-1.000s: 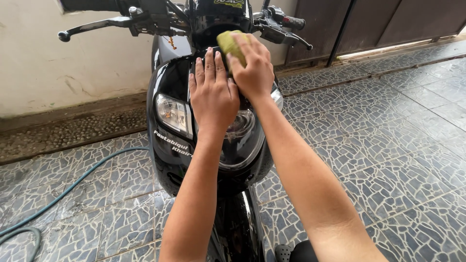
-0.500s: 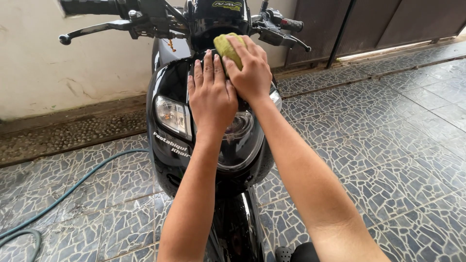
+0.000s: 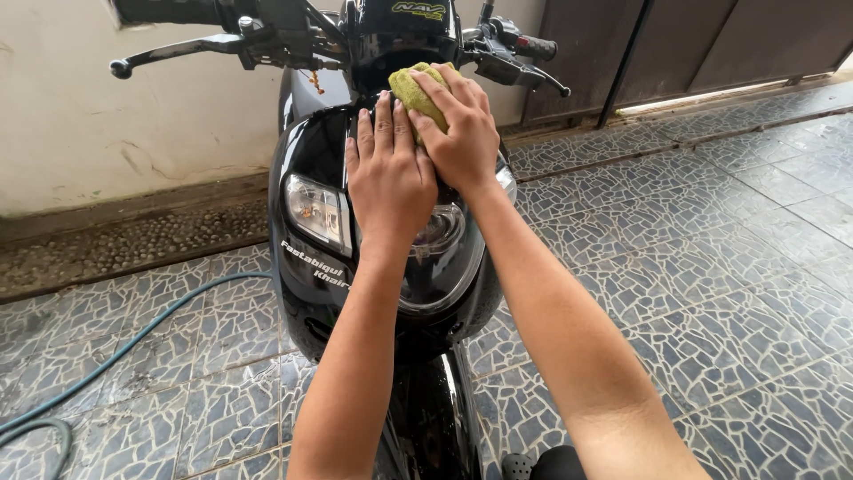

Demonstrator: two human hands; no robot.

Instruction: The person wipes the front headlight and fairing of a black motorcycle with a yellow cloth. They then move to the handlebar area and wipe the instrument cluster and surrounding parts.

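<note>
Head view looks down over a glossy black scooter front cowl point(image 3: 311, 160) that stands nose-on to the person, on a floor of grey-blue crazed stone tiles point(image 3: 711, 267). At the 12 o'clock end of the cowl, just under the dark instrument panel, the right hand point(image 3: 458, 129) presses a soft yellow-green cleaning sponge point(image 3: 410, 89) onto the bodywork; its fingers curl over the sponge's top and near side, closed loosely around it, with the sponge's far edge showing beyond the fingertips. The left hand point(image 3: 386, 182) lies palm-down at 7 o'clock of the right one and touching it, fingers straight, together and flat on the black panel, gripping nothing. A clear headlamp lens point(image 3: 315, 212) sits at 9 o'clock of the left hand. A black handlebar with a silver-tipped brake lever point(image 3: 178, 49) reaches toward 10 o'clock, and a second grip point(image 3: 524, 49) points to 2 o'clock. A thin teal garden hose point(image 3: 133, 342) curves across the wet tiles at 8 o'clock, well apart from both hands.
</note>
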